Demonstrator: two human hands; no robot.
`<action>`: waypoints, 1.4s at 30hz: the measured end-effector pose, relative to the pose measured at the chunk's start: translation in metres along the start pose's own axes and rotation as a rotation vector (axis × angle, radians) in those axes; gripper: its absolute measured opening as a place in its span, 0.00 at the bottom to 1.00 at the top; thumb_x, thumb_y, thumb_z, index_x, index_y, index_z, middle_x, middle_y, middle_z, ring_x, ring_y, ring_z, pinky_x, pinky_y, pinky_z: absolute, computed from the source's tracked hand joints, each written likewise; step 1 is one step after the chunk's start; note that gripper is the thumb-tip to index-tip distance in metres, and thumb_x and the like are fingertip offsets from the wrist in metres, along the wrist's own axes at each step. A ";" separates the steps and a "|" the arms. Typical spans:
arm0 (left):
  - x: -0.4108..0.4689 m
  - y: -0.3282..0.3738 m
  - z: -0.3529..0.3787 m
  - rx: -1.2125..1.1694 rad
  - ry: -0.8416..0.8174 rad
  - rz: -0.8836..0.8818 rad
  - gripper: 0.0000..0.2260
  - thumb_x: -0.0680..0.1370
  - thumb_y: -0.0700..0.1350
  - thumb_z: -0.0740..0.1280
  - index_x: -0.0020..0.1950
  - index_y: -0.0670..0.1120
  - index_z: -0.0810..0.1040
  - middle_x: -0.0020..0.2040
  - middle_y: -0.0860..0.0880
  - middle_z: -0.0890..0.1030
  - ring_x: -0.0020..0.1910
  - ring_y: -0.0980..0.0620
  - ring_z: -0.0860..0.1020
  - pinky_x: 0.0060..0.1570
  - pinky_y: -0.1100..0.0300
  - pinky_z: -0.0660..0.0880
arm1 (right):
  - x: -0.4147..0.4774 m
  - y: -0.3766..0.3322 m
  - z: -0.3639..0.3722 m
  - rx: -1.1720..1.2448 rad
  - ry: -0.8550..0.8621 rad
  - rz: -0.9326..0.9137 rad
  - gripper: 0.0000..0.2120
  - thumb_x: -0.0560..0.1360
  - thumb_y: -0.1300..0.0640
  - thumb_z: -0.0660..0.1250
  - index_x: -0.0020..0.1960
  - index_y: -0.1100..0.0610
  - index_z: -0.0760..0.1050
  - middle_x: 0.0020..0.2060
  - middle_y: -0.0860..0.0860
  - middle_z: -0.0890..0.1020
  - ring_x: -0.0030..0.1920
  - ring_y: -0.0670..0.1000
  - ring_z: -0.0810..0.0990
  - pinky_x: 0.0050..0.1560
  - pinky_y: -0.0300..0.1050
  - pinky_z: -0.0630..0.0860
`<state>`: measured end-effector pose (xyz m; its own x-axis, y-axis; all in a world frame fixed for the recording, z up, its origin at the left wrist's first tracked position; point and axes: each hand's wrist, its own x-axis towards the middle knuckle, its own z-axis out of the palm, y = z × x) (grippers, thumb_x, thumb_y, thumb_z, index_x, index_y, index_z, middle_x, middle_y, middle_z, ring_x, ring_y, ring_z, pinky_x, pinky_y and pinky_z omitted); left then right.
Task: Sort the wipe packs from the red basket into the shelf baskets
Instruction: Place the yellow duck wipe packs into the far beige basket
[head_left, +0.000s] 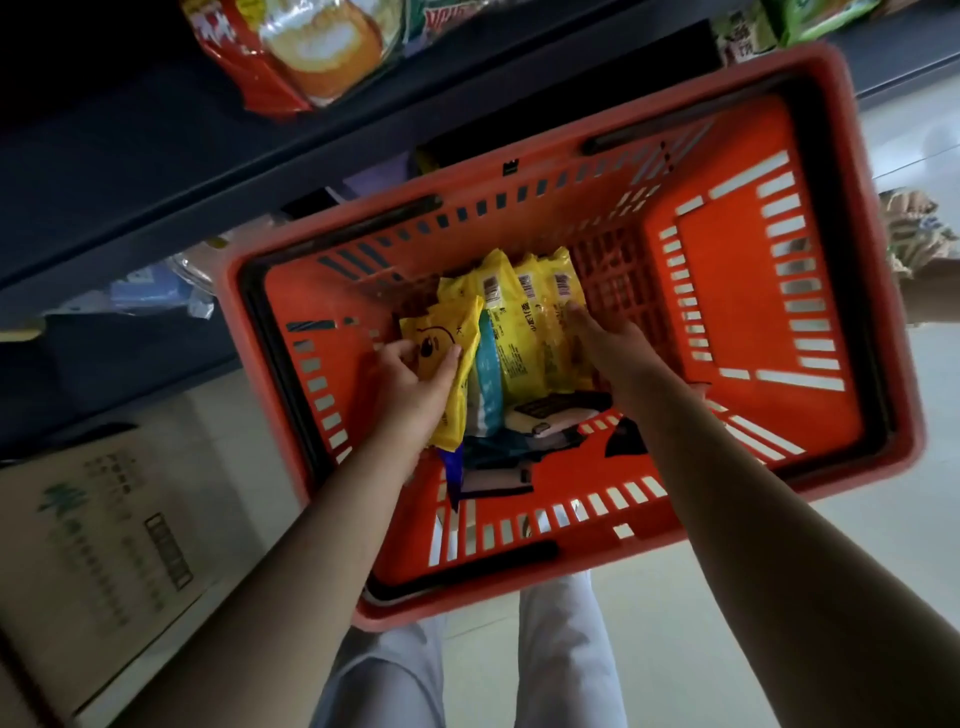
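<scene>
Red basket (737, 291): slotted plastic with black handles folded along the rim, seen from above, in front of a dark shelf (156, 156).

Left hand (415, 387): I hold a yellow wipe pack (447, 338) from its near side, thumb on the printed face and fingers curled behind it. The pack stands tilted at the left end of the stack inside the basket. Its face shows a cartoon duck's eye and beak outline, with no legible brand text.

Right hand (608, 343): my fingers lie on the face of the rightmost pack in a row of yellow packs (524, 322) standing on edge near the basket's middle. The thumb is hidden, so I cannot tell whether this hand pinches the pack or only rests on it.

Labels: three of the standing packs each carry a barcode at the upper end, with columns of small Chinese print below, too fine to read. A teal-and-white pack (487, 358) stands between my held pack and the row. A white pack (545, 410) with a dark label and a blue-edged pack (452, 467) lie flat on the basket floor below them.

Surroundings: a red snack bag (291, 52) with a cake picture sits on the shelf, its lettering cropped. A cardboard box (104, 545) at the lower left bears green and black printing, blurred beyond reading.
</scene>
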<state>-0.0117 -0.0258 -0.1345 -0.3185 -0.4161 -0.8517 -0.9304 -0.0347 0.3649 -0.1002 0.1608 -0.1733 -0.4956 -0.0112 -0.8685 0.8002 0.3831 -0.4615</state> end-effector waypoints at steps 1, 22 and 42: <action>0.002 0.001 -0.001 -0.006 0.009 -0.009 0.29 0.75 0.59 0.68 0.70 0.54 0.61 0.68 0.45 0.72 0.62 0.43 0.75 0.60 0.49 0.74 | 0.003 0.000 -0.002 0.030 0.000 0.021 0.30 0.73 0.38 0.66 0.70 0.51 0.69 0.63 0.52 0.76 0.64 0.56 0.73 0.63 0.56 0.72; -0.142 0.075 -0.052 -0.229 -0.048 0.154 0.22 0.71 0.56 0.74 0.60 0.50 0.72 0.52 0.55 0.79 0.53 0.53 0.77 0.43 0.62 0.68 | -0.197 -0.098 -0.077 0.460 -0.065 -0.345 0.13 0.75 0.54 0.65 0.58 0.53 0.78 0.55 0.58 0.83 0.56 0.61 0.82 0.53 0.62 0.79; -0.484 0.108 -0.242 -0.743 0.035 0.647 0.15 0.80 0.60 0.58 0.63 0.58 0.73 0.52 0.52 0.84 0.48 0.52 0.84 0.43 0.54 0.80 | -0.545 -0.245 0.012 -0.269 -0.486 -0.801 0.39 0.60 0.32 0.76 0.67 0.40 0.67 0.60 0.43 0.80 0.65 0.49 0.76 0.64 0.56 0.74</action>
<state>0.0862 -0.0484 0.4084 -0.7093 -0.5821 -0.3976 -0.2243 -0.3483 0.9101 -0.0222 0.0623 0.4114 -0.6175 -0.7172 -0.3231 0.1527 0.2936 -0.9437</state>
